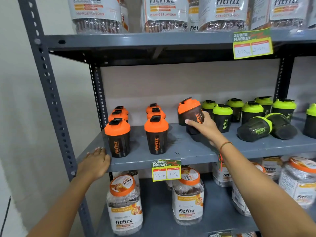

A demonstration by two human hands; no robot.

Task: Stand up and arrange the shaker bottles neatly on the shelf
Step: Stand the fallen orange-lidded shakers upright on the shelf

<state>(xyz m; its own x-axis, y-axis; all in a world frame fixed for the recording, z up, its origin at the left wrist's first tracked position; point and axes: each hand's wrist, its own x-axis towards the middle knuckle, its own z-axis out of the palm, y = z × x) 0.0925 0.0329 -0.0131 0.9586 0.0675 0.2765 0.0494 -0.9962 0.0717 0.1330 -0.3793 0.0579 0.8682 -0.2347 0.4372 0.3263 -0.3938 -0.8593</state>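
My right hand (203, 126) grips a tilted orange-lid "fitfizz" bottle (190, 113) mid-shelf (188, 151), beside green-lid ones (222, 115). My left hand (95, 161) rests flat, fingers open, on the shelf's front-left corner by the "SUPER MARKET" tag (166, 170).

This was a shop: a grey slotted-steel shelf (171, 161) carried rows of identical branded shaker bottles (156, 134) and supplement jars (124, 204), and "Super Market" price tags (166, 170) with handwritten rupee prices hung from the shelf edges.
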